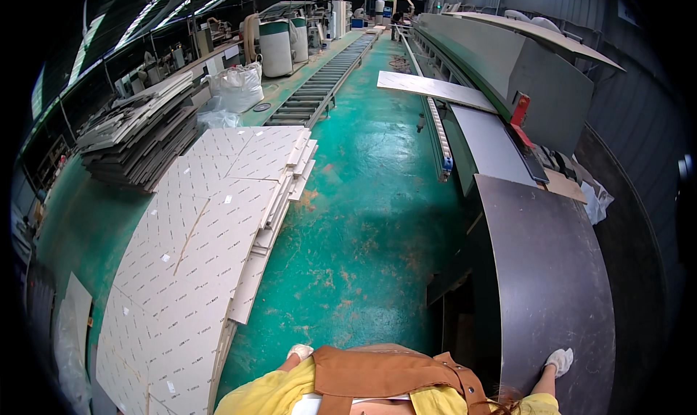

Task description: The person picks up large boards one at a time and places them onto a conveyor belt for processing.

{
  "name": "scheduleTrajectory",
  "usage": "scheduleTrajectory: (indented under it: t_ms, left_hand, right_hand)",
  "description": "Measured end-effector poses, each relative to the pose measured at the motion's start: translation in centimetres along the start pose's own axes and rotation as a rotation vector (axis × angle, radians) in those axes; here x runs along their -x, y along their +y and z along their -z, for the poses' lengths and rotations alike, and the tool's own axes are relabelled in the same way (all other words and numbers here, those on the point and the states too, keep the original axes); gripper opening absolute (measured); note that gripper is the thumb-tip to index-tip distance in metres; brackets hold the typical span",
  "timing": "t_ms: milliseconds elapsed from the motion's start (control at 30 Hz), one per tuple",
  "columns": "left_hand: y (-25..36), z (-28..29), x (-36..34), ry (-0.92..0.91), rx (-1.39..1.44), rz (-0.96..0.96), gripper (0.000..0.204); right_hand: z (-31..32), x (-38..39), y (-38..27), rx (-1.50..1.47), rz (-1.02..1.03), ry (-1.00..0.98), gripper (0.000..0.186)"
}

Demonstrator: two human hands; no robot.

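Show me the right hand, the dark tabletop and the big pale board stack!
Right hand (560, 361), head view: its middle.
Dark tabletop (549, 259), head view: bare upper surface.
Pale board stack (212, 249), head view: top surface.

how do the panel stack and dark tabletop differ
The panel stack is pale with small marks; the tabletop is dark and unpatterned. The panel stack's edge is layered and stepped; the tabletop's is even. The right hand appears to rest on the tabletop; neither hand touches the panel stack. Both look broad.
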State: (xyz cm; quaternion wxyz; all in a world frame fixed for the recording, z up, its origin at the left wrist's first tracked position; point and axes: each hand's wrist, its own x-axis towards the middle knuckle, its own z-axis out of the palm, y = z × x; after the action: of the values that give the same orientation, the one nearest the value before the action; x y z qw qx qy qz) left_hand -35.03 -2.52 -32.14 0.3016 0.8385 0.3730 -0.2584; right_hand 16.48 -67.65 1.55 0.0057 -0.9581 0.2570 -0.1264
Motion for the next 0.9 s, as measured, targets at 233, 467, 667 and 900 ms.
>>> scheduleTrajectory:
  t_ms: [233,467,667,900]
  left_hand:
    - [5.5,7.1,8.0,-0.034,0.652,0.305,0.028]
    - [1.0,3.0,8.3,0.051,1.043,0.445,0.023]
    - [-0.5,0.7,9.6,0.052,1.226,0.521,0.024]
    - [-0.4,2.0,12.2,0.038,1.238,0.628,0.027]
  right_hand:
    - [-2.5,-0.3,1.9,-0.056,-0.01,-0.001,0.049]
    - [-0.5,6.0,4.1,-0.16,0.357,0.375,0.035]
    - [1.9,10.8,-4.6,-0.102,0.234,0.13,0.036]
    - [1.6,11.5,-7.5,-0.071,0.242,0.053,0.039]
